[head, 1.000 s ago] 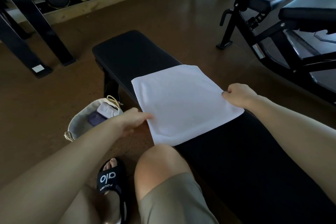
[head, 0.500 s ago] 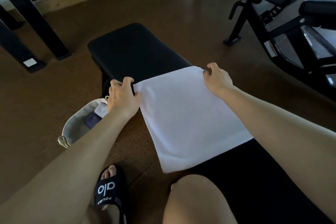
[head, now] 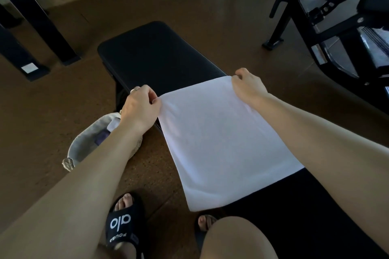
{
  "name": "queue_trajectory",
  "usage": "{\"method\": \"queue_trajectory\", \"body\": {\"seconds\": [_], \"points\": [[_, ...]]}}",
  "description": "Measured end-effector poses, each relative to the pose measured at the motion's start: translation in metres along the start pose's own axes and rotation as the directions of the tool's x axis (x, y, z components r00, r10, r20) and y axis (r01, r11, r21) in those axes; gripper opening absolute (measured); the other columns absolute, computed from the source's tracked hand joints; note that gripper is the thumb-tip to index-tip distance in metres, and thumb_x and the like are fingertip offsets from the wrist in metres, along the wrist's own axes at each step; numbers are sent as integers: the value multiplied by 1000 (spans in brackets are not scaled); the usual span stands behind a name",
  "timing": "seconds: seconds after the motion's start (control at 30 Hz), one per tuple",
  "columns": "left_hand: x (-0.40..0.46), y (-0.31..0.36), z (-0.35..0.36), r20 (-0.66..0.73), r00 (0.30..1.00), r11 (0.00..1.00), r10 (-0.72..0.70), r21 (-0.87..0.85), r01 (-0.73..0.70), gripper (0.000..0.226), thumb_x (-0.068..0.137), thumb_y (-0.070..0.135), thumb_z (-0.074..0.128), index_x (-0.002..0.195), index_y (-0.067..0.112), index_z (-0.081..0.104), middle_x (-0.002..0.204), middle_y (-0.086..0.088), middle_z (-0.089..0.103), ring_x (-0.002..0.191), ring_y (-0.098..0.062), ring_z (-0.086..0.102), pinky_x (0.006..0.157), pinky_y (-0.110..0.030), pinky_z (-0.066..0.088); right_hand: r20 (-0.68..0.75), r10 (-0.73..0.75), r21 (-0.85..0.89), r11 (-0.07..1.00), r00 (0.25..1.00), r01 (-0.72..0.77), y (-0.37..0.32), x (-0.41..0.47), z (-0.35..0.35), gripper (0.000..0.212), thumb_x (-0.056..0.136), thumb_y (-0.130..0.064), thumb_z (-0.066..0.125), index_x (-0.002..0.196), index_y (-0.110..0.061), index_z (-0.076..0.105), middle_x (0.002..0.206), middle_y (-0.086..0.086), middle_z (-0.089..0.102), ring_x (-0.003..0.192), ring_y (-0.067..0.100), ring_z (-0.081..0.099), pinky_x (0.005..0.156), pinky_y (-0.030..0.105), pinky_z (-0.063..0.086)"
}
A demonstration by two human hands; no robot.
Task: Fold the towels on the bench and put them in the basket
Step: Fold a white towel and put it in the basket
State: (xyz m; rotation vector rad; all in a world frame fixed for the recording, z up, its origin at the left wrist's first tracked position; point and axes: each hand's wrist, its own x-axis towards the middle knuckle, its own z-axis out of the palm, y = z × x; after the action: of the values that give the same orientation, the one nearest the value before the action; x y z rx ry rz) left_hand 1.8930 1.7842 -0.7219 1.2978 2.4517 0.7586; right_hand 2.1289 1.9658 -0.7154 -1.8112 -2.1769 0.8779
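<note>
Towel (head: 221,143), one, on bench (head: 160,54), two hands pinching far corners, left (head: 140,109), right (head: 249,87)

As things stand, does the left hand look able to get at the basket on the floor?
Probably yes. The left hand pinches the towel's far left corner directly above the basket, which stands open beside the bench. Nothing lies between them, though the hand would first have to release the towel or carry it along.
</note>
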Motion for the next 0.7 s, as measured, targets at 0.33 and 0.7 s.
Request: {"method": "queue_trajectory", "body": {"seconds": [0.33,0.7], "points": [[4,-3,-1,9,1000,1000,26,-8,-25,5,100,25,57,96,21,58,97,-1,60,83,-16,58,65,-33,47,28,293,363,888,956,-283,9,19,-20,22,82,-16,64,102,-16,72,101,7,71,88,24,68,72,32,54],[3,-4,2,-16,996,996,83,28,-83,7,100,21,57,99,23,63,101,-1,58,82,-12,56,66,-31,51,-158,82,232,972,984,-44,21,25,-14,16,100,-20,56,110,-19,69,106,2,65,87,13,56,60,22,38]]}}
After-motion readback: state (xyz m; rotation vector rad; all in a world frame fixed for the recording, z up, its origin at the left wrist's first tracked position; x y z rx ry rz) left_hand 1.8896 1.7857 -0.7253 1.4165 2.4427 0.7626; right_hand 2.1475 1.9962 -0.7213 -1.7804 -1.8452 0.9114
